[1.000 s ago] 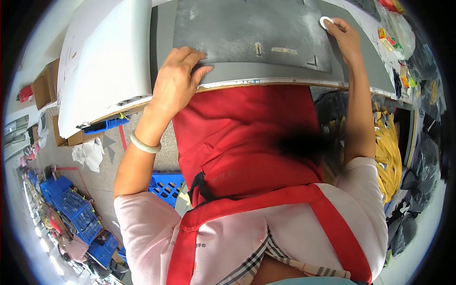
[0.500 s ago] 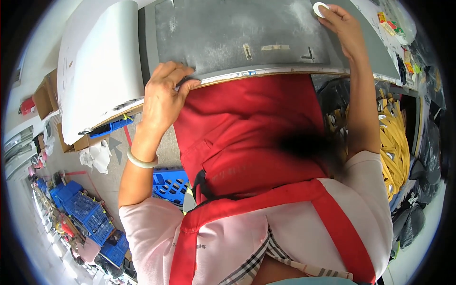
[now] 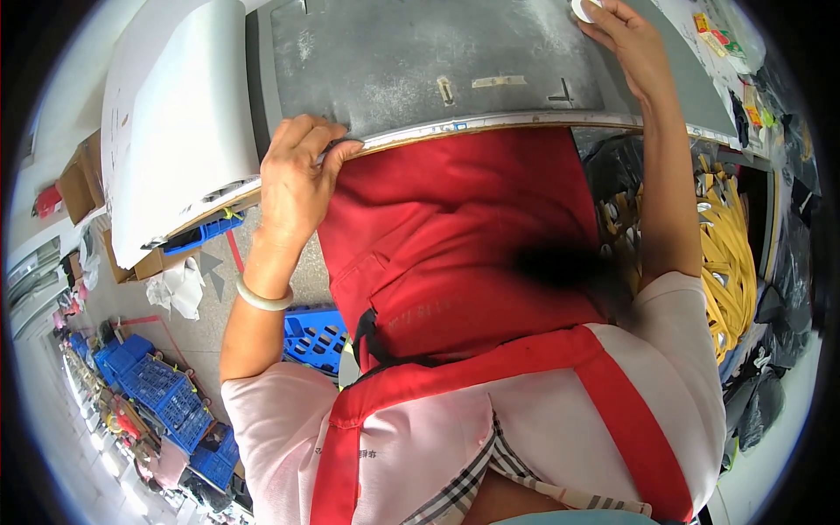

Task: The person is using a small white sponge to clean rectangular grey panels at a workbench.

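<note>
A dark grey mat with whitish powdery smears covers the table in front of me. My left hand is curled at the table's front edge, its fingers bent over the top and the thumb along the rim. Near the far right of the mat, my right hand pinches a white round disc between thumb and fingers. The upper part of that disc is cut off by the picture's border. Pieces of beige tape and dark corner marks are on the mat.
Left of the mat lies a large curled white sheet. Below the table at right hangs a bundle of yellow straps beside black plastic bags. Blue crates and a cardboard box stand at left. Small colourful packets lie far right.
My right hand with the white disc has shifted slightly farther away, partly out of the top of the picture. The left hand stays at the table edge; the view has moved a little.
</note>
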Motion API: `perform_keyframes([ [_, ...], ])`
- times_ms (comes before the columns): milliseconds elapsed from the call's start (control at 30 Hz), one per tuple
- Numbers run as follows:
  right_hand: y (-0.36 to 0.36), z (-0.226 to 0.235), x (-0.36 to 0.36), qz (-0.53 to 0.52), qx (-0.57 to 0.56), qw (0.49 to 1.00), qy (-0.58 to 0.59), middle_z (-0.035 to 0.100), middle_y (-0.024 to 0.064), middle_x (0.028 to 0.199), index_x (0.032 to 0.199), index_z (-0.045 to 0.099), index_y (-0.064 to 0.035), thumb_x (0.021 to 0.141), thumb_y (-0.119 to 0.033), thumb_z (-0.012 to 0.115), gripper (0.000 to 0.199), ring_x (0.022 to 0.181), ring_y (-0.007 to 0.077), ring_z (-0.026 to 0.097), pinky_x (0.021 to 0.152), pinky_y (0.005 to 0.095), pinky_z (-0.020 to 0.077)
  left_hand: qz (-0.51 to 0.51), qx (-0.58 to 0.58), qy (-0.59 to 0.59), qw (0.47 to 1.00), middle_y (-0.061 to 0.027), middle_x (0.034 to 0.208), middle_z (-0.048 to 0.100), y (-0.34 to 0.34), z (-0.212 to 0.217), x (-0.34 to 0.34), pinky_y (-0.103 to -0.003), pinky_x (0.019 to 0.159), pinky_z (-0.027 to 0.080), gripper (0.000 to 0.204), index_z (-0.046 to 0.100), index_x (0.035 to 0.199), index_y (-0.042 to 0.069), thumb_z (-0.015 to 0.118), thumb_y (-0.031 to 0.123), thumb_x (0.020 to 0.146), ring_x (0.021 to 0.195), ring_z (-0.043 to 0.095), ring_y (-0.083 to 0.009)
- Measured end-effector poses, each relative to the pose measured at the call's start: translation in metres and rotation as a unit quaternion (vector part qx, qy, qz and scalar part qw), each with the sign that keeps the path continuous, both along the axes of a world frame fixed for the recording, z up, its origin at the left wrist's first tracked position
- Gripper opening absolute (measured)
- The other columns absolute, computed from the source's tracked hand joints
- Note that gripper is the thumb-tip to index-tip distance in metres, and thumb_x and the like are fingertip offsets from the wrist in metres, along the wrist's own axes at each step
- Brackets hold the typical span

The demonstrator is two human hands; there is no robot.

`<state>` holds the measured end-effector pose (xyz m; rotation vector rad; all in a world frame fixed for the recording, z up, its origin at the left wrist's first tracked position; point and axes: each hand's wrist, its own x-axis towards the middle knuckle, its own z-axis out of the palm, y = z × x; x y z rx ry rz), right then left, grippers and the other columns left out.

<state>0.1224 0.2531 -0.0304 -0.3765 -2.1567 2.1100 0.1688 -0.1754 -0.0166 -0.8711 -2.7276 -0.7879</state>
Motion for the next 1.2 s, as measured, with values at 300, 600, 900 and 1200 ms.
perform_keyframes([
  [300,0.002,-0.003,0.002,0.011,-0.011,1.000,0.013,0.068,0.0016,0.096,0.097,0.067,-0.0061,0.098,-0.015,0.066,0.009,0.092,0.0110,0.066,0.085,0.0243,0.0534,0.007,0.005,0.010,1.000,-0.0105,0.088,0.067,0.002,-0.004,0.002,-0.037,0.075,0.051,0.019,0.071,0.088,0.000,0.083,0.009,0.077,0.083,0.063,-0.0279],
  [600,-0.007,-0.005,0.000,0.000,-0.006,1.000,0.006,0.067,0.0011,0.092,0.094,0.066,-0.0044,0.097,-0.017,0.069,0.013,0.087,0.0100,0.063,0.080,0.0223,0.0515,-0.002,-0.001,0.021,1.000,-0.0089,0.084,0.065,0.001,-0.002,0.001,-0.039,0.073,0.050,0.016,0.070,0.086,0.003,0.082,0.012,0.078,0.080,0.060,-0.0295],
  [900,-0.005,-0.007,0.002,0.001,-0.013,1.000,0.011,0.068,0.0016,0.094,0.095,0.066,-0.0056,0.098,-0.019,0.068,0.014,0.088,0.0103,0.064,0.080,0.0231,0.0519,-0.006,0.004,0.021,1.000,-0.0083,0.085,0.066,0.002,-0.003,0.001,-0.038,0.073,0.049,0.016,0.070,0.086,0.004,0.082,0.010,0.078,0.080,0.060,-0.0284],
  [1200,0.001,-0.013,-0.006,-0.003,-0.031,0.999,0.012,0.068,0.0024,0.093,0.096,0.066,-0.0048,0.097,-0.016,0.069,0.012,0.089,0.0115,0.066,0.082,0.0236,0.0534,-0.002,0.007,0.025,1.000,-0.0089,0.085,0.065,0.003,-0.005,0.002,-0.038,0.074,0.050,0.014,0.071,0.086,0.004,0.081,0.009,0.078,0.081,0.061,-0.0287],
])
